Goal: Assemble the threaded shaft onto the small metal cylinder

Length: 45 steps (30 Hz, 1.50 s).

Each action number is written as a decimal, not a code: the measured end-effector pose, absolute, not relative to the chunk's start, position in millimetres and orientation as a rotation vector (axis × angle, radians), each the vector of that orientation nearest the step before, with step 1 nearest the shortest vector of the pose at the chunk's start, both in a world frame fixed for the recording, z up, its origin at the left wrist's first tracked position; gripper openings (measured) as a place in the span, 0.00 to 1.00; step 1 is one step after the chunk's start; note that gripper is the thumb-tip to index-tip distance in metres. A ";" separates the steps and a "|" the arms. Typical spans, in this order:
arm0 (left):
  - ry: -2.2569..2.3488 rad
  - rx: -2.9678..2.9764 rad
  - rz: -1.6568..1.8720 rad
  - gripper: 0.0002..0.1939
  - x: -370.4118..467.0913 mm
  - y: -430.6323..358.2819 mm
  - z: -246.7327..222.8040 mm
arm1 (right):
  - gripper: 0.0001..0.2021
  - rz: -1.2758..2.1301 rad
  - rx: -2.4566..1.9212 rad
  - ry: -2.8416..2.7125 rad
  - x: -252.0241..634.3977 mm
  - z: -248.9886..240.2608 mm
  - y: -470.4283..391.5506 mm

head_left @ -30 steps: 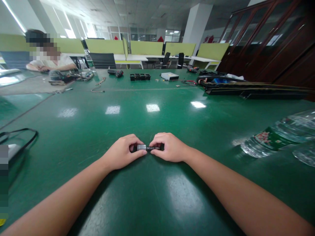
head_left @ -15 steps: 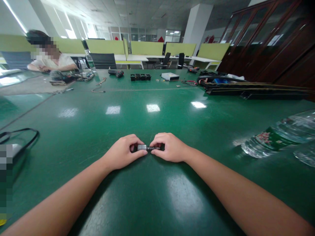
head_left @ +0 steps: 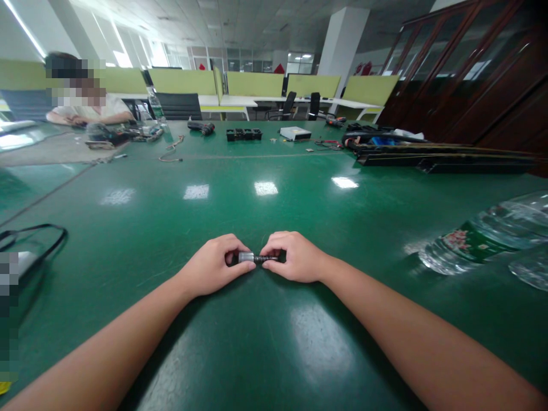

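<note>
A small part with a silver cylinder (head_left: pixel 246 257) and a dark threaded shaft (head_left: pixel 263 259) lies sideways between my two hands, low over the green table (head_left: pixel 240 205). My left hand (head_left: pixel 214 264) pinches the silver cylinder between thumb and fingers. On the other side, my right hand (head_left: pixel 297 257) has its thumb and fingers closed round the shaft, whose far end shows inside the curl of the hand. The fingertips of both hands are close together but apart.
Clear bottles (head_left: pixel 475 242) stand at the right. A black strap (head_left: pixel 55 245) lies at the left edge. Across the table are a black rack (head_left: pixel 244 135), a white box (head_left: pixel 295 133), dark rails (head_left: pixel 428 155) and a cable (head_left: pixel 171 149). A person (head_left: pixel 92 111) sits far left.
</note>
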<state>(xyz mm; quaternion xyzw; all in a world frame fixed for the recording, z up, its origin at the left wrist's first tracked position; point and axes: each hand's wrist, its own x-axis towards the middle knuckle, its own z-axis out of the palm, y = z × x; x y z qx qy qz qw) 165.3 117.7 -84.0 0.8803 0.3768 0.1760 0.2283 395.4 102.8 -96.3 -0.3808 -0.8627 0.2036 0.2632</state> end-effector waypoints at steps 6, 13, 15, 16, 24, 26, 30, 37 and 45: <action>1.042 2.428 0.496 0.15 165.6 117.4 -83.3 | 0.04 0.562 -1.035 -2.325 395.9 -95.6 101.5; 1.052 2.412 0.491 0.14 165.6 116.8 -83.1 | 0.04 0.559 -1.050 -2.321 403.9 -96.9 106.6; 1.076 2.401 0.487 0.15 165.8 116.5 -83.1 | 0.04 0.564 -1.089 -2.300 411.1 -97.8 110.6; 1.086 2.399 0.486 0.15 165.8 116.4 -83.1 | 0.04 0.570 -1.113 -2.280 414.8 -98.1 112.5; 1.096 2.398 0.498 0.15 165.8 116.0 -81.8 | 0.02 0.544 -1.118 -2.265 419.8 -96.2 113.2; 1.093 2.394 0.498 0.15 165.8 115.8 -81.3 | 0.03 0.524 -1.090 -2.292 416.8 -96.0 112.1; 1.094 2.395 0.498 0.15 166.0 116.0 -81.5 | 0.04 0.509 -1.074 -2.295 413.0 -96.8 111.3; 1.062 2.399 0.511 0.15 164.6 118.0 -84.0 | 0.14 0.645 -1.001 -2.224 399.8 -96.8 103.8; 1.034 2.395 0.488 0.15 164.2 116.6 -82.1 | 0.15 0.651 -1.015 -2.241 395.0 -98.2 101.4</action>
